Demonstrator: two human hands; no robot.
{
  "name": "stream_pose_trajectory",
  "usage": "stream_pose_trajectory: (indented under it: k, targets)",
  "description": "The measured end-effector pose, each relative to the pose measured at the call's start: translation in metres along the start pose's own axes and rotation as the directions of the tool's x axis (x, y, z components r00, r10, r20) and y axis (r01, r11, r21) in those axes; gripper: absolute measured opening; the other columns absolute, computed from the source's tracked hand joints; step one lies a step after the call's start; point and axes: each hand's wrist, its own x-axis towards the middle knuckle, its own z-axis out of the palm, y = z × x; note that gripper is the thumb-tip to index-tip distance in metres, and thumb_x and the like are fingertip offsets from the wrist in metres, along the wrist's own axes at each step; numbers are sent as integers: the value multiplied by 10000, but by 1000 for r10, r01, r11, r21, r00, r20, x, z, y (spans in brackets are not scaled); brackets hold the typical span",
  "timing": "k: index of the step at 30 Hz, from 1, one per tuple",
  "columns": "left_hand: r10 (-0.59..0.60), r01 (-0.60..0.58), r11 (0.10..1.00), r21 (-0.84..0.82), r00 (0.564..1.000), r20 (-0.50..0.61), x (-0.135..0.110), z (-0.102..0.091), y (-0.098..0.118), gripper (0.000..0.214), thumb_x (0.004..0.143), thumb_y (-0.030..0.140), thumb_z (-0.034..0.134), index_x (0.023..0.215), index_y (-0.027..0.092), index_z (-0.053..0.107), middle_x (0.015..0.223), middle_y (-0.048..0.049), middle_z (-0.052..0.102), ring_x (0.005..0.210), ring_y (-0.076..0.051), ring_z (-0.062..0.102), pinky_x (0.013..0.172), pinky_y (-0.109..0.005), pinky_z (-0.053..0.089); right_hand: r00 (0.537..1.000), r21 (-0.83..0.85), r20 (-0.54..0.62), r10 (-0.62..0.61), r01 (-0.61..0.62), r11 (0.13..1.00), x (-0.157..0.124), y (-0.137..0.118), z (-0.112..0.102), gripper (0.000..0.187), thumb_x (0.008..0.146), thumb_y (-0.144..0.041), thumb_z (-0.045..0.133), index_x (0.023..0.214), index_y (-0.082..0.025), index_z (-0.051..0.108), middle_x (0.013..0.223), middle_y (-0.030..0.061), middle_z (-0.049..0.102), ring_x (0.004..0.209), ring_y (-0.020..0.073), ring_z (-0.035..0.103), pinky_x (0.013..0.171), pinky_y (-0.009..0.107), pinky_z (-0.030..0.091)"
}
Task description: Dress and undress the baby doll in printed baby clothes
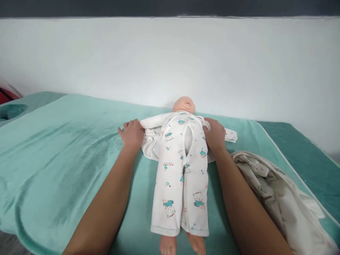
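A baby doll [184, 105] lies on its back with its head away from me and its bare feet towards me. Printed white pants [170, 184] reach high up its chest and have an opening at the crotch. Under them a white shirt [151, 147] spreads out on both sides. At the end of the sleeve on the left, my left hand [132, 132] is closed round the cuff and perhaps the doll's hand. My right hand [214, 134] grips the shirt beside the doll's chest, near the other sleeve [230, 135]. Its fingertips are partly hidden in the cloth.
A teal blanket [66, 159] covers the surface beneath the doll. To the right, a crumpled off-white cloth [276, 198] lies beside my forearm. Behind the doll's head rises a white wall [170, 56]. Something red [6, 95] shows at the far left edge.
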Motion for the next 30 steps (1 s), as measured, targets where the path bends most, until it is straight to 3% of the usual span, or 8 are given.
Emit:
stream_pose_trajectory:
  k: [3, 6, 10, 13, 15, 22, 25, 30]
  targets:
    - [104, -102, 994, 27, 989, -108, -16, -18, 13, 520, 922, 164, 412, 1438, 200, 454, 1505, -163, 504, 1453, -361, 348, 1197, -661, 196, 995, -21, -50, 86, -88, 996, -2, 1, -4, 460, 828, -182, 430, 1221, -190, 669, 1240, 118, 705, 1160, 293, 605, 1072, 456, 377]
    - [302, -309, 950, -31, 943, -140, -36, -41, 44, 439, 950, 144, 374, 1352, 188, 545, 1420, -128, 586, 1376, -318, 449, 1205, -538, 284, 986, -20, -61, 155, -157, 987, -3, -3, -6, 449, 836, -179, 418, 1207, -180, 669, 1193, 128, 713, 1126, 294, 609, 1041, 447, 388]
    - [598, -581, 764, -281, 801, -28, -46, -59, 110, 336, 1015, 305, 369, 1160, 240, 666, 1333, -31, 652, 1236, -217, 566, 1062, -334, 459, 979, -47, -63, 192, -195, 980, -4, -9, -4, 410, 871, -211, 416, 1189, -173, 674, 1193, 146, 705, 1158, 308, 582, 1093, 477, 317]
    - [719, -692, 695, -196, 675, 165, -35, -58, 163, 343, 989, 399, 433, 1031, 204, 712, 1206, -69, 703, 1208, -258, 586, 1054, -375, 449, 975, -49, -68, 210, -214, 976, -3, -8, -1, 385, 882, -238, 426, 1172, -191, 675, 1198, 135, 706, 1174, 313, 566, 1116, 488, 275]
    - [721, -734, 674, -87, 626, 297, -24, -51, 192, 316, 948, 384, 498, 1015, 183, 732, 1168, -105, 715, 1199, -291, 590, 1075, -420, 418, 973, -40, -60, 221, -224, 974, -2, -5, 0, 371, 883, -255, 444, 1169, -198, 673, 1202, 129, 706, 1186, 314, 558, 1122, 487, 263]
    - [591, -727, 687, -2, 557, 583, 0, -20, 245, 289, 785, 232, 653, 1053, 229, 763, 1124, -129, 740, 1148, -336, 628, 1046, -473, 401, 978, -64, 14, 206, -205, 977, -1, -2, -5, 339, 908, -269, 449, 1157, -222, 674, 1201, 128, 705, 1202, 319, 549, 1100, 499, 266]
    - [579, -717, 697, -14, 551, 601, 0, -10, 256, 284, 736, 205, 694, 1006, 240, 773, 1124, -125, 747, 1167, -339, 625, 1068, -491, 384, 975, -81, 36, 217, -214, 974, 0, -2, -6, 339, 924, -271, 434, 1153, -232, 681, 1200, 120, 710, 1209, 317, 551, 1099, 495, 270]
    - [603, -672, 737, -75, 604, 521, -3, -2, 262, 311, 693, 205, 734, 1002, 210, 774, 1126, -163, 747, 1202, -377, 615, 1073, -551, 372, 966, -63, 44, 255, -252, 966, 2, 1, -11, 353, 908, -248, 427, 1143, -225, 690, 1155, 117, 727, 1170, 308, 578, 1087, 481, 287]
